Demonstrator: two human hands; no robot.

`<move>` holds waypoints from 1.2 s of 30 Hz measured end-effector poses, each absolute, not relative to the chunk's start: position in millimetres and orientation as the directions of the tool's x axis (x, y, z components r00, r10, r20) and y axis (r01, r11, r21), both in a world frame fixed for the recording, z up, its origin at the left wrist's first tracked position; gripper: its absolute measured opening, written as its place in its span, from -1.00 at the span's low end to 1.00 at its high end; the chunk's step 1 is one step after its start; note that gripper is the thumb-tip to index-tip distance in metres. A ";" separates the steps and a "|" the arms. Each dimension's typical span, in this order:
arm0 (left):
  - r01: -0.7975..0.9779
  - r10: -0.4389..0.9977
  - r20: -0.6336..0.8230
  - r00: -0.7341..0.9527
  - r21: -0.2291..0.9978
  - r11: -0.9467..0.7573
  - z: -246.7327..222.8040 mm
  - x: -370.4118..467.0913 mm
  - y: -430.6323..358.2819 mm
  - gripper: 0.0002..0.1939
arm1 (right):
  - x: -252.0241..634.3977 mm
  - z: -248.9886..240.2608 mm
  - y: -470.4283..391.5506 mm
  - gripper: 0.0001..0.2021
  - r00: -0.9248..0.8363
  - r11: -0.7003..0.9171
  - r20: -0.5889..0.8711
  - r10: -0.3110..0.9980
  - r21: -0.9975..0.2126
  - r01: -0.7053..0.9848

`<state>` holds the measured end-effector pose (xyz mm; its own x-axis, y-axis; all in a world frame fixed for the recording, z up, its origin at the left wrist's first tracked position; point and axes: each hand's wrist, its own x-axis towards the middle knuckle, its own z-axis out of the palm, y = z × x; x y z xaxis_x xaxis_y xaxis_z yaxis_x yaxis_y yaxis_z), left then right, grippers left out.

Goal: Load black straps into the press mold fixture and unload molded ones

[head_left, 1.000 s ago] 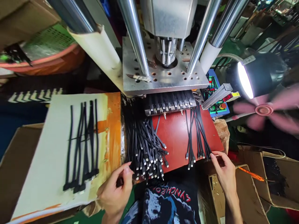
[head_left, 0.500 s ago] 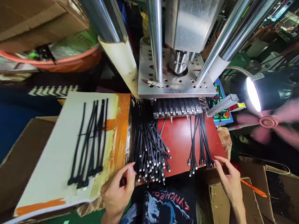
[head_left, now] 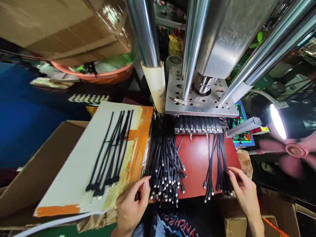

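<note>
**Both hands at the near edge of the red plate, one at each cable group**

I see my left hand (head_left: 132, 205) at the near left corner of the flat red work plate (head_left: 195, 164). Its fingers are curled and the thumb and index finger are close together at the ends of the big loose pile of black flat cables with small silver plugs (head_left: 164, 168). If they really pinch a cable, I cannot tell; the plugs hide the fingertips.

My right hand (head_left: 243, 192) lies at the near right corner of the plate, fingers spread a little, the fingertips touching the plug ends of the smaller bundle of black cables (head_left: 218, 164). It holds nothing closed.

Between the two groups there is a bare strip of red plate, this is the only open room on it. The cable ends of both groups hang over the near edge. At the far edge stands the row of metal clamps (head_left: 197, 126) under the drilled steel press plate (head_left: 197, 98), so there is little space upward.

Left of the pile, just beside it, is the white and orange board (head_left: 81, 177) with a few black cables laid straight (head_left: 111, 151). To the right, near the plate edge, a bright round work lamp (head_left: 283, 120) and a blurred pink fan (head_left: 293, 151).
</note>
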<state>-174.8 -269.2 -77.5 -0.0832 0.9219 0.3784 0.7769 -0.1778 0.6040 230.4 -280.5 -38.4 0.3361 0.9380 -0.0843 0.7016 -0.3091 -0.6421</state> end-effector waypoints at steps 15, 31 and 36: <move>0.700 0.934 0.323 -0.151 0.702 -0.130 -71.0 -168.4 -269.5 -0.78 | 188.4 35.0 -118.7 -0.69 -0.201 0.245 0.141 0.969 -0.617 0.748; 0.621 0.941 0.255 -0.224 0.781 -0.064 -64.1 -164.5 -272.0 -0.75 | 132.3 7.6 51.1 -0.64 -0.265 0.375 0.403 0.876 -0.223 0.900; 0.527 0.940 0.272 -0.205 0.840 -0.128 -46.1 -158.3 -274.4 -0.79 | 132.8 17.8 -19.0 -0.66 -0.256 0.374 0.457 0.852 -0.186 0.909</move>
<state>-158.3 -274.4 -46.1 -0.2049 0.9403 0.2717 0.5270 -0.1280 0.8402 132.8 -19.0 17.8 -0.2563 0.8517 0.4570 0.9087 0.3735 -0.1865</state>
